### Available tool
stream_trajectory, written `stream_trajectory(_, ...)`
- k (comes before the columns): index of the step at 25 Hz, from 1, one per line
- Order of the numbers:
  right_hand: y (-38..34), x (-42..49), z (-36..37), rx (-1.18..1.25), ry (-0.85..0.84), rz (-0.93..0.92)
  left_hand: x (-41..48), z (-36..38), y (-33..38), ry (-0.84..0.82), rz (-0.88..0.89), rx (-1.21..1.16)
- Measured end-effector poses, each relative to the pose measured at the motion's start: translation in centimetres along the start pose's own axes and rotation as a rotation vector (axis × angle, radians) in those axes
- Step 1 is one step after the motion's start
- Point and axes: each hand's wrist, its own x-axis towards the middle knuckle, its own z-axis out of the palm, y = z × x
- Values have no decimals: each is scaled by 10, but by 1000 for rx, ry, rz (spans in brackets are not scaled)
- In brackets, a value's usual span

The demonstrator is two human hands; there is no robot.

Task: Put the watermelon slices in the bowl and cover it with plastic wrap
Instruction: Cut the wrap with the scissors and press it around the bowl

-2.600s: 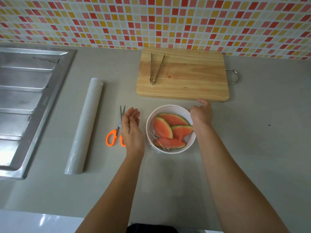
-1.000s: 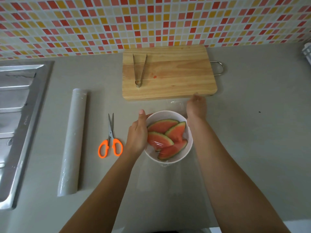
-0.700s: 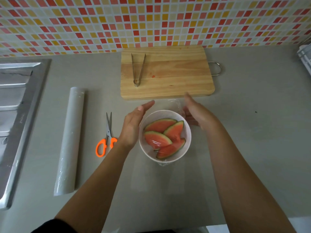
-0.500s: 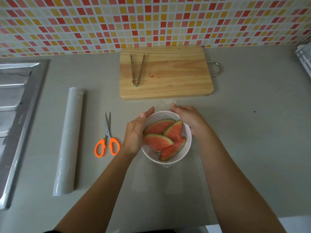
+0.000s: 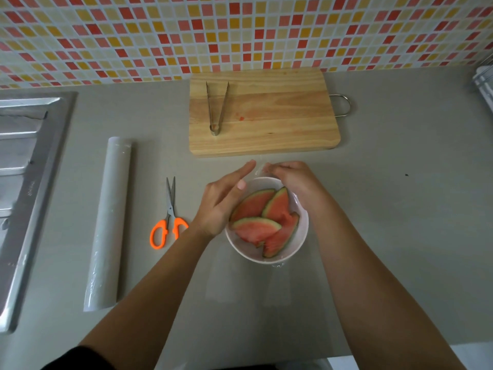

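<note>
The fingers [image 5: 270,170] of our right hand [image 5: 292,180] are curling at the far rim of the bowl [image 5: 246,254], pinching the bunched plastic wrap [image 5: 258,170]; the sheet is trailing toward the bowl's near side. Our left hand [image 5: 221,204], fingers straight and holding nothing, is reaching for that same far edge, no longer cupping the bowl's left side. The watermelon slices [image 5: 256,229] are lying inside the bowl.

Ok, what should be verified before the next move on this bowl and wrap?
1. The watermelon slices all inside the bowl: ok.
2. The plastic wrap spanning the top: cannot tell; film shows only at the far and near rim.
3. The left hand open along the left rim: ok.
4. The right hand gripping wrap at the far rim: cannot tell.
5. The scissors and roll apart from the bowl: ok.
</note>
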Motion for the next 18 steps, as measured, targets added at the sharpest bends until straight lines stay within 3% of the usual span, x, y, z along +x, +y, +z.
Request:
stream_trajectory(3, 5, 3, -1, -26, 105, -60, 5, 5, -3, -74, 12, 113)
stream_trajectory(7, 5, 5, -2, -122, 273, -123, 3, 6, -5, -54, 24, 244)
stream_trajectory(9, -1, 5, -10, -198, 225, -31, 3, 7, -4, -53, 39, 288)
stream_trajectory(12, -7, -4, -30, -209, 16, 164, 3, 8, -3, -59, 59, 315)
stream_trajectory(14, -2, -13, -36, -296, -77, 200, 2, 7, -2, -52, 51, 324)
stream_trajectory(16, 5, -18, -33, -271, -52, 131, 1, 8, -2, -41, 41, 334)
stream_trajectory(18, 8, -20, -24, -98, 28, 73, -2, 10, -3, -13, 11, 310)
